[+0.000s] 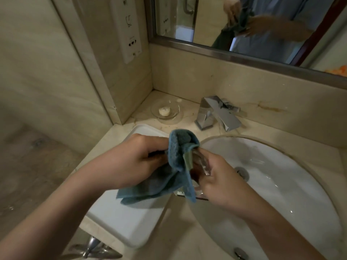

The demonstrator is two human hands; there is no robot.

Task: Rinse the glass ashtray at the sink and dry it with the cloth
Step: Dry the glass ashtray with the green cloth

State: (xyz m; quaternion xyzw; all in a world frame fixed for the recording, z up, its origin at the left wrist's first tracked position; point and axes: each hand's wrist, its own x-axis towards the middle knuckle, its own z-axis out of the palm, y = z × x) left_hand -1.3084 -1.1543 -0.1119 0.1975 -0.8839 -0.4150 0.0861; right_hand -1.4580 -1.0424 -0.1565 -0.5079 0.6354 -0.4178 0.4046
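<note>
Over sink (281,184): ashtray (201,166) in right grip (223,182).

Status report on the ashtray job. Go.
Left hand grips blue cloth. Right hand holds glass ashtray, cloth against it. Over sink edge. Nothing in the way.

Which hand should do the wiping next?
Probably the left hand: it already grips the blue cloth, bunched against the glass ashtray. The right hand holds the ashtray steady over the sink.
</note>
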